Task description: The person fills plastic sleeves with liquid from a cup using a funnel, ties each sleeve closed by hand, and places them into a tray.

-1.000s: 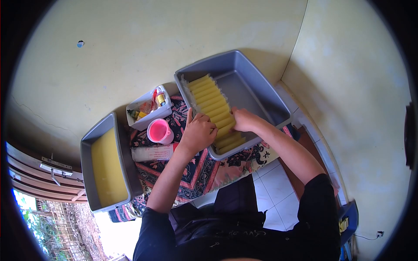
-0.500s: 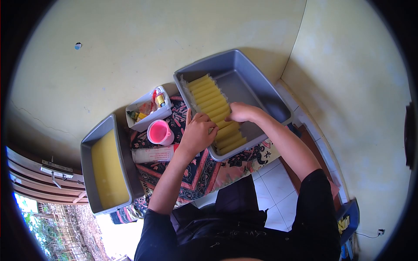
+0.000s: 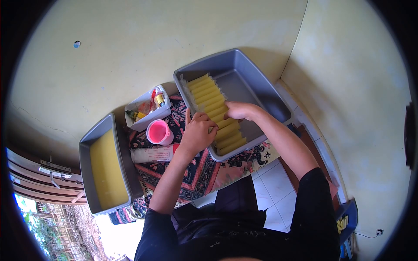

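Several yellow filled plastic tubes [image 3: 210, 97] lie side by side in a row along the left part of a grey tub [image 3: 244, 76]. My left hand [image 3: 199, 132] reaches over the tub's near left rim, its curled fingers at the left end of one tube. My right hand [image 3: 239, 111] is inside the tub at the right end of the same row, fingers bent down on a tube. Both hands seem to hold one tube by its two ends, though the fingertips are partly hidden.
A second grey tub [image 3: 126, 182] with yellow liquid stands at the left. Between the tubs are a pink cup [image 3: 159, 132], a white basket [image 3: 146, 121] with small items and a plastic packet [image 3: 152, 154] on patterned cloth [image 3: 196, 174]. A blue container [image 3: 351, 217] sits lower right.
My right hand has shifted very slightly to the left over the tubes. My left hand stays in nearly the same place.
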Demonstrator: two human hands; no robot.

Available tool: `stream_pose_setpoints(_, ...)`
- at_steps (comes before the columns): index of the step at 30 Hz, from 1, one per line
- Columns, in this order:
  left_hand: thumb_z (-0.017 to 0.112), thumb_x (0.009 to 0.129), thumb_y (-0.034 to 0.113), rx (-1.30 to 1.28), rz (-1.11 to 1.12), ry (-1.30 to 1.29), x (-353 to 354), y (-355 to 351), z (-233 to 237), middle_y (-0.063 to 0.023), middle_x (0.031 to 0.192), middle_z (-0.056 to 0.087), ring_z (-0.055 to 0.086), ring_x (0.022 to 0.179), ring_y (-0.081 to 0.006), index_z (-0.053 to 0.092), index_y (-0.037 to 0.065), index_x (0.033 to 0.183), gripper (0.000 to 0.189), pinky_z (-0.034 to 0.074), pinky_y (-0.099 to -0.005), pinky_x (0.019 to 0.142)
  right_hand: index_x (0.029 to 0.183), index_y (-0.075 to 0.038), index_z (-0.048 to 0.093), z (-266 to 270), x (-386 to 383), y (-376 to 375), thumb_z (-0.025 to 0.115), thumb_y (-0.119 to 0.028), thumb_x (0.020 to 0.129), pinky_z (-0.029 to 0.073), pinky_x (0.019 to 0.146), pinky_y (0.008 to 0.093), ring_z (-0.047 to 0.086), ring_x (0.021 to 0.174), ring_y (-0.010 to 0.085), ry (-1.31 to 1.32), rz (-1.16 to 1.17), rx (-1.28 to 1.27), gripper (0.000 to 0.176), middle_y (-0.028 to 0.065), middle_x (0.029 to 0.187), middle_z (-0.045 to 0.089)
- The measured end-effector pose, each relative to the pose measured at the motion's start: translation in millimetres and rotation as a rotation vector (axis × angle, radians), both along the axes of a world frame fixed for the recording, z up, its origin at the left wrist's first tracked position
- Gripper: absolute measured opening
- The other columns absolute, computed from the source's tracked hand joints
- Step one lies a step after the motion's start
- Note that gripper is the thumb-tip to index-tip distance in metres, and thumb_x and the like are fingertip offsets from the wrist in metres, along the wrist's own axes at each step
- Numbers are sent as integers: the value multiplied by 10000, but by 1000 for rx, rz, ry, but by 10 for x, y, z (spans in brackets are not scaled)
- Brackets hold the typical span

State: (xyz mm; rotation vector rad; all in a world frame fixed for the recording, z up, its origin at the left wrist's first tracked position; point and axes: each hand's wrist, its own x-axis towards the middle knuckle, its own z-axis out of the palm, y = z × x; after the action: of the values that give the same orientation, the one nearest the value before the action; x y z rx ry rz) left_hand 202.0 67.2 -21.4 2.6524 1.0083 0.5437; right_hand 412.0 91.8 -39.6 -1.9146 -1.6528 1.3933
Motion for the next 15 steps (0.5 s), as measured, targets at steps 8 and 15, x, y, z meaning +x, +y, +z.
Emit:
stream_pose_setpoints(8, 604, 800, 189, 45, -7, -62, -14, 0, -40, -50, 899, 642, 531, 1107, -217, 729, 107, 803, 149, 148, -592, 1105, 1267, 47, 462, -3, 16, -71, 641, -183, 822, 509, 813, 393, 569, 1114, 322, -57, 77, 194, 532, 248, 1188, 581)
stream_pose_setpoints(15, 652, 815, 173, 46, -31, -111, -120, -72, 20, -64, 916, 671, 541, 1119, -248, 718, 70, 849, 127, 160, -561, 1100, 1284, 57, 409, 271, -4, -343, 617, -145, 825, 500, 860, 372, 622, 989, 337, -397, 41, 100, 543, 245, 1149, 597)
